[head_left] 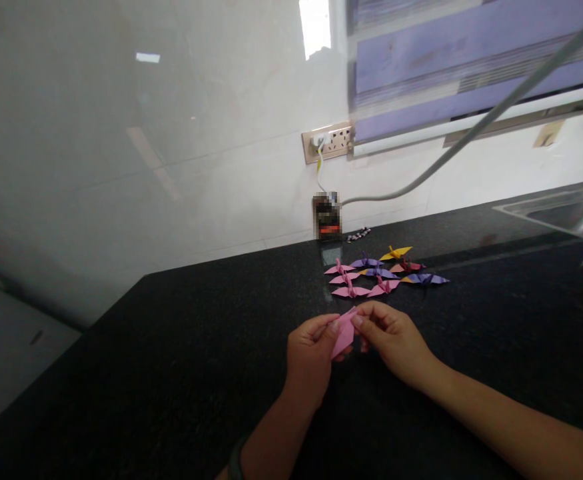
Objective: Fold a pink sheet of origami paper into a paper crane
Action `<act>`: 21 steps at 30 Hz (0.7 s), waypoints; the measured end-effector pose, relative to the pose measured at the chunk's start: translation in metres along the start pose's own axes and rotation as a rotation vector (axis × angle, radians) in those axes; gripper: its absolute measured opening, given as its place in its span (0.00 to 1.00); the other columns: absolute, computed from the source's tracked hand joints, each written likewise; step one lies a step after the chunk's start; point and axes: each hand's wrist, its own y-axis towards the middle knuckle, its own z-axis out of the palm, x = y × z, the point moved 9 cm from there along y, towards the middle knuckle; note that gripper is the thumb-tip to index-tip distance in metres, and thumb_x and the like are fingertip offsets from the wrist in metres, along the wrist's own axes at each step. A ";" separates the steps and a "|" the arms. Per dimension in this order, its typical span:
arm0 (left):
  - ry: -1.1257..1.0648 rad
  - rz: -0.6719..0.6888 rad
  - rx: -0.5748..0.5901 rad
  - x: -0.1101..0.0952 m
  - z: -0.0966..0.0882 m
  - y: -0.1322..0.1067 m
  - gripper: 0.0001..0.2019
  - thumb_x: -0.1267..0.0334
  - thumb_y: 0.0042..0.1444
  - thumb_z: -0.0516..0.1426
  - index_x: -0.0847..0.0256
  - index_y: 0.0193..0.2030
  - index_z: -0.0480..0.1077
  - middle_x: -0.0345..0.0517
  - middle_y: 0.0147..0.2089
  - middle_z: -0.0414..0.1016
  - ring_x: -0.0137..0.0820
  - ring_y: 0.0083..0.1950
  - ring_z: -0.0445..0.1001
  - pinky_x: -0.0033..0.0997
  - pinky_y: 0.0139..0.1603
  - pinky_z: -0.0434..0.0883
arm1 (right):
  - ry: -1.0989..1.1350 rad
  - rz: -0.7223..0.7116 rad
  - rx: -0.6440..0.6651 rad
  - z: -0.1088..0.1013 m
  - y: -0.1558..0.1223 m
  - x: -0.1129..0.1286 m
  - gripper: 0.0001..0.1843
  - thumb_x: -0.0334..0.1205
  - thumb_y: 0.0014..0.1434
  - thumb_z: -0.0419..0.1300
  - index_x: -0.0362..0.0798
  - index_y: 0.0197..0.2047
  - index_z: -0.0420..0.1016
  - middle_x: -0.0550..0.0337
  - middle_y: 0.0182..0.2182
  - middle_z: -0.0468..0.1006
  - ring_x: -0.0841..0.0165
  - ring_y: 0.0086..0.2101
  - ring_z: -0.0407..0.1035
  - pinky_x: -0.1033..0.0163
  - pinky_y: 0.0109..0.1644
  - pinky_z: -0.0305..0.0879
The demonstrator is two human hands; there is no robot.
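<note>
The left hand [308, 350] is pinching the left side of a folded pink paper [344, 335] between thumb and fingers, its knuckles facing left and its forearm slanting up from the near edge. A dark band [236, 459] is circling that wrist. The right hand [398, 341] is gripping the paper's far right corner narrowly, thumb over bent index finger, its forearm stretching toward the near right. Both hands are holding the paper over a black countertop [196, 360], just on the near side of several folded paper cranes [383, 285], which are lying grouped together.
</note>
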 end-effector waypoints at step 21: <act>0.254 0.214 0.020 -0.011 0.004 -0.006 0.11 0.59 0.49 0.54 0.61 0.37 0.69 0.46 0.34 0.75 0.32 0.35 0.73 0.28 0.35 0.68 | 0.028 0.063 0.030 0.007 0.001 -0.001 0.09 0.41 0.50 0.57 0.43 0.29 0.66 0.66 0.19 0.63 0.78 0.18 0.54 0.71 0.19 0.51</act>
